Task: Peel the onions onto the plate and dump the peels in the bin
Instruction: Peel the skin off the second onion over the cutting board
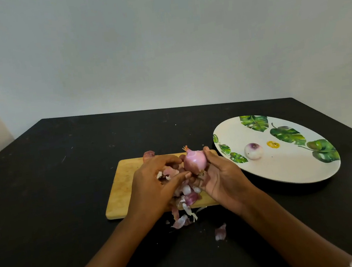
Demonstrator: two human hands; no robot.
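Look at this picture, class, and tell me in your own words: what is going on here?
A person is peeling a red onion over a wooden cutting board. The right hand holds the onion while the left hand pinches at its skin near the base. Loose peels lie heaped on the board and spilled onto the dark table. One peeled onion already sits on the leaf-patterned plate. No bin is in view.

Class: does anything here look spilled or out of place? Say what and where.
Yes: onion peels have spilled off the near edge of the cutting board onto the black table; one loose scrap lies apart, closer to the person. No bin is in view.
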